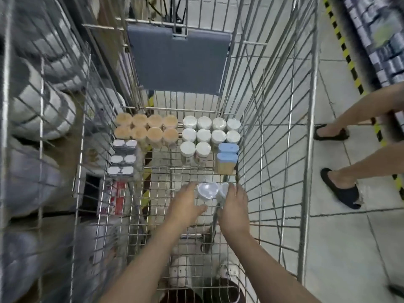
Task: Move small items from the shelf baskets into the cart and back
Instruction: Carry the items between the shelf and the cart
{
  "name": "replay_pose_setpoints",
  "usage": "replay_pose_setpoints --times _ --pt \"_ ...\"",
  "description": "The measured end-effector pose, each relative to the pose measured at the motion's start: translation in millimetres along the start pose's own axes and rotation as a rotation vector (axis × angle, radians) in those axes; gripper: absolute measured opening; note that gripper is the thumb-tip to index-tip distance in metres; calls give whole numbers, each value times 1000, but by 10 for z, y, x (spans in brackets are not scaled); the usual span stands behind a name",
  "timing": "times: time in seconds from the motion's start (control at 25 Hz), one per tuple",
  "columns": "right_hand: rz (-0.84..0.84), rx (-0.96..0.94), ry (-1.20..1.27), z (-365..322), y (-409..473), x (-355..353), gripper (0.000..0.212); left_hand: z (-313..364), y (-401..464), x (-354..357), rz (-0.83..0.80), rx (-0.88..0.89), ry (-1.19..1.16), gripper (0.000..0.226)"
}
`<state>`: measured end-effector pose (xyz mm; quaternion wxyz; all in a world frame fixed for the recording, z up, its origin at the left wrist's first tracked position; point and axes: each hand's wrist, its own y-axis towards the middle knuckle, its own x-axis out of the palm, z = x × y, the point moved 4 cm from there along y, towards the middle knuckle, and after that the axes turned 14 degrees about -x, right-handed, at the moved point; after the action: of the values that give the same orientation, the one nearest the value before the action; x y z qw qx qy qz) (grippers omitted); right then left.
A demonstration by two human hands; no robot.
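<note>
Two clear-lidded jars (211, 191) are held side by side at lower centre of the frame, low inside the cart (310, 127). One is gripped by the left hand (188, 204), the other by the right hand (235, 206), fingers curled round each. Above them, white-lidded jars (203, 135), tan-lidded jars (146, 127) and blue-lidded boxes (227, 154) are ranked on the cart floor. Grey packs (122, 158) are stacked at centre left.

One view only, worn on the person's head; it looks steeply down and forward into the silver wire shopping cart (310, 127), wide-angle, so the wire sides bow outward; both forearms reach in from the bottom edge, close to the lens; pale tiled floor (341, 248) fills the right margin.
</note>
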<state>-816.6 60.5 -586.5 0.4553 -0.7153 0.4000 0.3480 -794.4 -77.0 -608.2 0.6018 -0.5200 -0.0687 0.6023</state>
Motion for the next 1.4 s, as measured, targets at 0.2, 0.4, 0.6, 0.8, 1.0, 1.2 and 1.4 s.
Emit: replay_pose_setpoints --times 0.2,0.4,0.6,0.8,1.0,1.2,1.4 --pt "20 18 -124 53 106 84 70 -8 154 125 59 68 -69 58" --pt "-4 66 -16 93 102 142 51 36 210 106 67 99 -61 51" --pt "-15 60 22 100 26 165 51 29 210 67 80 145 -26 44" --pt "-7 122 233 -18 -200 -5 50 -178 -95 -246 77 101 -166 46" --pt "37 8 541 -454 -634 -690 51 -184 -818 -868 51 61 -359 43" --pt "-5 -143 851 -871 -1118 -1487 46 17 -1905 -1453 131 67 -624 29" --pt "-43 -332 1050 -1270 -1611 -2181 51 242 -3093 -1747 222 110 -877 33"
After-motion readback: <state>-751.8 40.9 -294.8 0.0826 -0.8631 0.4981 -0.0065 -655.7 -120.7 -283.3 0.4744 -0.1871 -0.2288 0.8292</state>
